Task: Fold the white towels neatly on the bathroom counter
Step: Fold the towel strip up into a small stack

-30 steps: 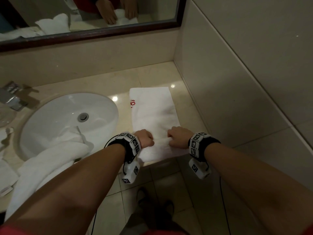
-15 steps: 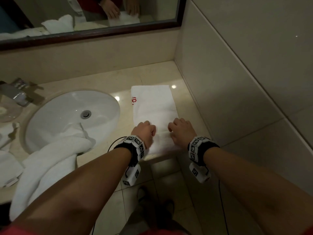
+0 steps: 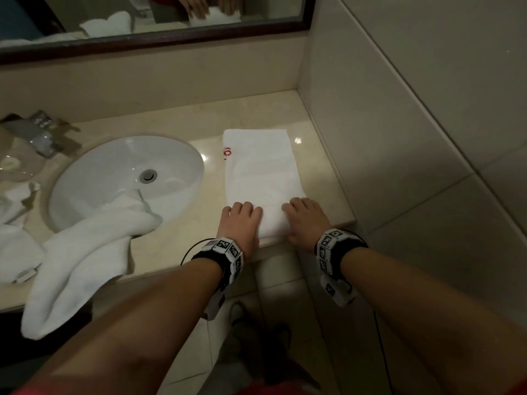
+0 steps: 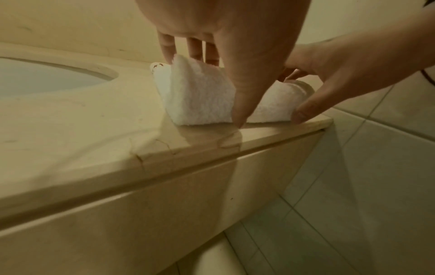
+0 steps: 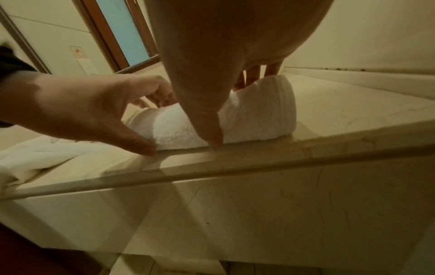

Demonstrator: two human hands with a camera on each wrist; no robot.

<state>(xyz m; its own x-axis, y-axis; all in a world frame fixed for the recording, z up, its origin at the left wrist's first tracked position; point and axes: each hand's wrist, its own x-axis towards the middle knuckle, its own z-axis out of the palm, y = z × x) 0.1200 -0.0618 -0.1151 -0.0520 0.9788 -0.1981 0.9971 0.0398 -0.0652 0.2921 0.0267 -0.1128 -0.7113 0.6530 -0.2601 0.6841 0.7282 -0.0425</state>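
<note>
A white towel (image 3: 261, 172) with a red logo lies as a long folded strip on the beige counter (image 3: 176, 252), right of the sink. Its near end is rolled up into a thick fold (image 4: 202, 93) (image 5: 259, 119) close to the counter's front edge. My left hand (image 3: 241, 219) sits on the roll's left part, fingers (image 4: 193, 52) over the top and thumb down at the near side on the counter. My right hand (image 3: 303, 216) grips the right part the same way, fingers (image 5: 252, 76) behind the roll.
A second white towel (image 3: 85, 258) hangs from the sink (image 3: 114, 172) over the counter's front edge. More white cloth (image 3: 14, 246), a glass dish (image 3: 14, 163) and the faucet (image 3: 37, 135) stand at the left. A tiled wall (image 3: 399, 138) closes the right side, under the mirror (image 3: 142, 29).
Both hands moved forward from the counter's edge. They went from fists holding the towel's near end to lying over it, and that end now sits rolled on the counter.
</note>
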